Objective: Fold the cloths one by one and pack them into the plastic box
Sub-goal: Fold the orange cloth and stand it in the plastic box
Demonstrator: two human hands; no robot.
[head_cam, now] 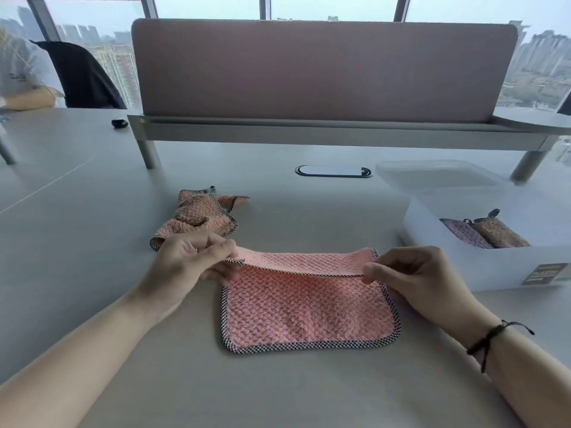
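A pink waffle-weave cloth [309,310] with a black-and-white checked border lies flat on the grey table [92,242], directly between the two hands, its far edge lifted and turned toward the person so that a narrow flap hangs over the rest. The left hand [191,261] pinches the far-left corner of that flap between thumb and fingertips, the other fingers curled in; the right hand [411,273] pinches the far-right corner the same way, and a dark cord bracelet [491,338] sits on its wrist. Just beyond the left hand, touching or nearly touching its knuckles, lies a crumpled cloth [200,217] of the same kind. Beyond and to the outside of the right hand stands the open plastic box [482,267], translucent white, with folded cloths [485,233] inside; its lid [438,177] rests just behind it. Farther off, a pink desk divider [324,72] spans the table.
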